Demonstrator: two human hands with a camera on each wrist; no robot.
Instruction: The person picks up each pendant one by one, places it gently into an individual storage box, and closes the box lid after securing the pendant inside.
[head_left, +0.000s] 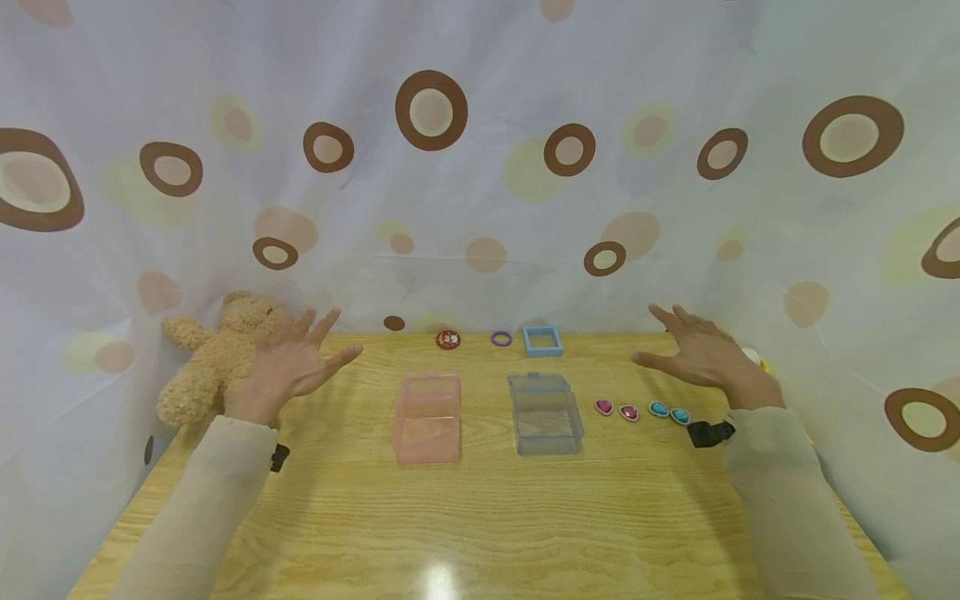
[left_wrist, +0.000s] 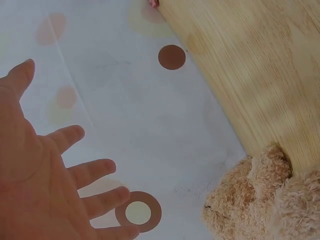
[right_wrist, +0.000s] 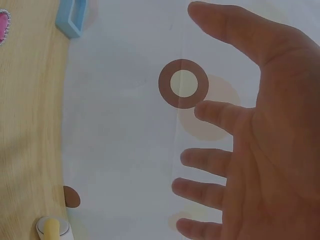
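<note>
My left hand is raised with fingers spread and nothing in it, overlapping a tan teddy bear in the head view. On the other side my right hand, also spread and holding nothing, hovers over the table's right part. Between them lie a pink transparent box and a grey-blue transparent box, both with lids up. Two pink heart gems and two blue gems with silvery edges sit nearest my right hand.
Along the back edge of the wooden table lie a red patterned disc, a purple ring and a light blue square frame. A white and yellow object stands at the right edge. Behind hangs a dotted curtain.
</note>
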